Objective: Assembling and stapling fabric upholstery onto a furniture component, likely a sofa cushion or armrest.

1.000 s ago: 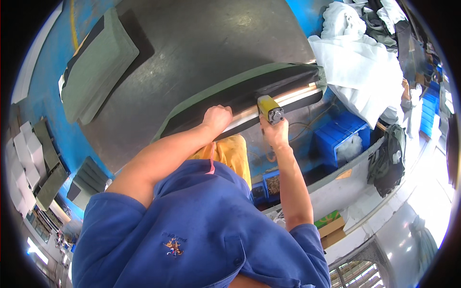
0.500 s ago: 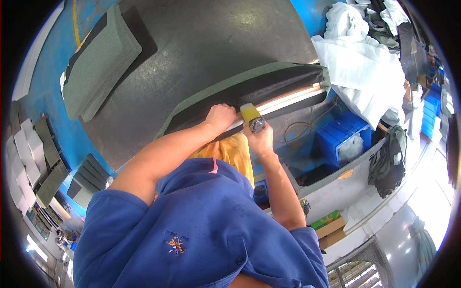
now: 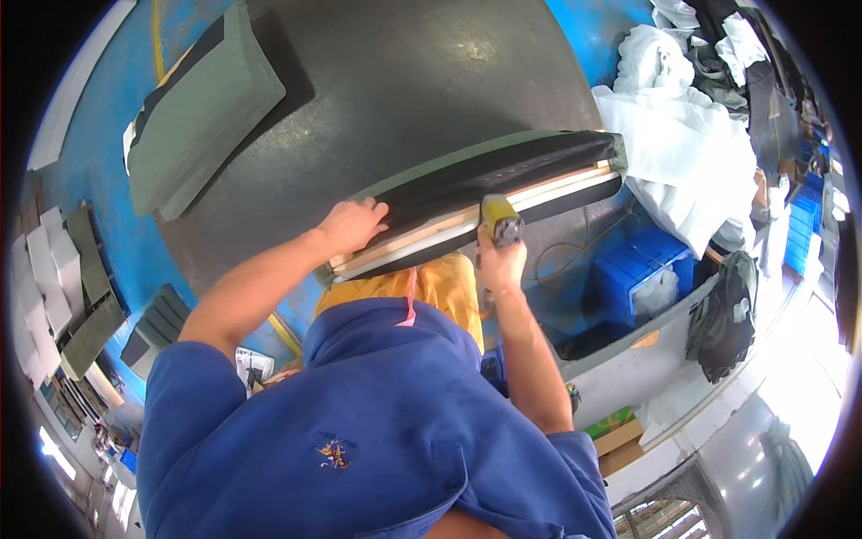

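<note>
In front of me lies an upholstered piece [image 3: 530,157] with green-grey cloth at its far edge and black fabric [image 3: 440,193] across its upper face. Along its near side run a bare wooden rail [image 3: 431,232] and a white strip [image 3: 395,255]. My left hand [image 3: 352,226] lies on the black fabric near the piece's left end, palm down, its fingers slightly bent and apart. My right hand [image 3: 503,265] is wrapped round the handle of a yellow and grey staple gun [image 3: 499,220]. The gun's nose is at the rail, hidden from view.
The piece rests on a dark table [image 3: 404,81]. Another green-grey cushioned piece [image 3: 211,117] lies at the far left. White cloth [image 3: 691,144] is heaped at the right, above a blue crate [image 3: 633,269]. A thin hose [image 3: 575,247] loops near the crate.
My left hand has moved left, away from the staple gun, and its fingers have loosened. More of the wooden rail shows on the left. The gun has shifted slightly right.
</note>
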`<state>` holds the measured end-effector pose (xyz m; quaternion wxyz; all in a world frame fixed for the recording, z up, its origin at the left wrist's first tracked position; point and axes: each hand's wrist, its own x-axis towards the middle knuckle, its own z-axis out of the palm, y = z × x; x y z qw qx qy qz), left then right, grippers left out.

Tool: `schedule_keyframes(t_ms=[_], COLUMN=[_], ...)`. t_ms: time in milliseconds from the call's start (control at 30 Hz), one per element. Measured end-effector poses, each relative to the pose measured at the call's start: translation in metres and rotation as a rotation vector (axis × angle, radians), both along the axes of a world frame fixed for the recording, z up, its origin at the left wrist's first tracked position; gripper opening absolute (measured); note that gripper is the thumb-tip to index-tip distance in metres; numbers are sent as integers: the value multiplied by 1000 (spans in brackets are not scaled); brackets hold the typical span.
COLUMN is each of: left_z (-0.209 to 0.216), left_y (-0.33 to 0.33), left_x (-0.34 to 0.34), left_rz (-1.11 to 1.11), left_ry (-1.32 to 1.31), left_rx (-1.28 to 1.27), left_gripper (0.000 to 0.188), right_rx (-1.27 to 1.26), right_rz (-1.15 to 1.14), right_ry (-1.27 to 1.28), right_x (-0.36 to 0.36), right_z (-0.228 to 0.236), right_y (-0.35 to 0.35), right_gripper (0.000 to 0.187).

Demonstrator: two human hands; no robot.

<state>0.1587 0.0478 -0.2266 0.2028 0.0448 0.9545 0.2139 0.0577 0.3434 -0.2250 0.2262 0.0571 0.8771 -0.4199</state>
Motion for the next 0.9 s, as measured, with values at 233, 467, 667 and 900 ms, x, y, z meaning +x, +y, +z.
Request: schedule_keyframes(t_ms=[233, 467, 667, 900], left_z=[6, 1, -22, -16], left_y=[-8, 11, 48, 54], left_x=[-33, -24, 9, 14], left_rz=[-319, -315, 86, 127], left_ry=[-196, -162, -146, -75], left_rx=[101, 61, -83, -67], left_gripper=[20, 16, 16, 14], right_rx=[244, 142, -333, -50], right_rz=[164, 2, -1, 102], right_ry=[50, 66, -204, -156], right_x=[-27, -13, 18, 22], right_z=[29, -5, 31, 19], right_y=[-29, -12, -19, -35], right_gripper=[33, 30, 16, 34])
